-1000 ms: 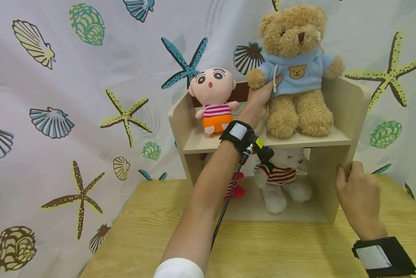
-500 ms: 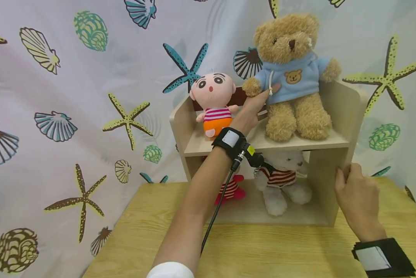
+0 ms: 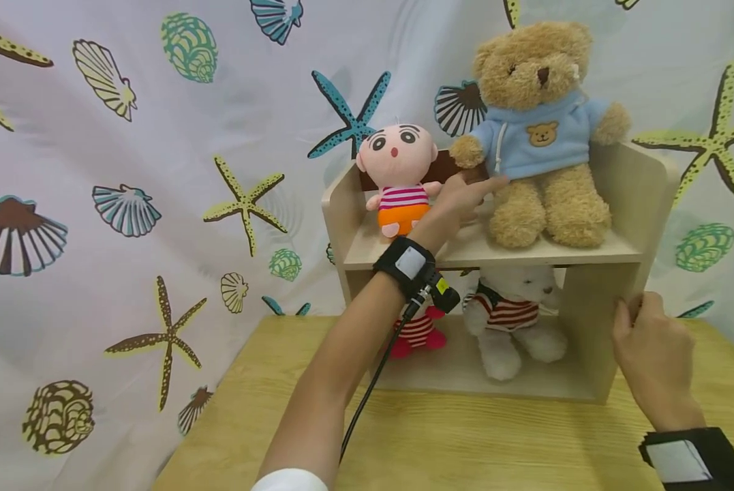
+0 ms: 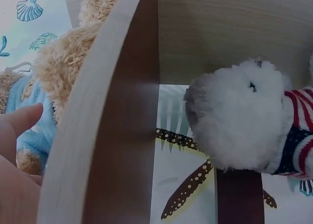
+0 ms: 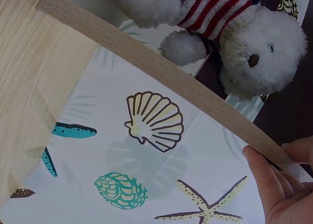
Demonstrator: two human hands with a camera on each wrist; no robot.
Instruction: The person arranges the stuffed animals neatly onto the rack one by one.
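Note:
A tan teddy bear (image 3: 544,140) in a light blue hoodie sits upright on the upper board of a small wooden shelf (image 3: 639,191). My left hand (image 3: 459,204) is beside it, with fingers extended toward the hoodie's lower edge and the bear's leg. In the left wrist view, the left hand's thumb (image 4: 30,117) overlaps the blue hoodie; whether it touches is unclear. To the left sits a doll (image 3: 397,181) in a striped top and orange shorts, partly behind my wrist. My right hand (image 3: 658,361) grips the shelf's right side panel, thumb and fingers on either face.
On the lower level sit a white plush bear (image 3: 516,320) in a striped sweater and a red-striped plush toy (image 3: 417,333), partly hidden by my left arm and cable. The shelf stands on a wooden table (image 3: 465,443) before a seashell-patterned curtain (image 3: 176,157).
My left hand has come away from under the bear's arm, moving down its side. The right hand keeps its hold on the panel. The head view has shifted slightly.

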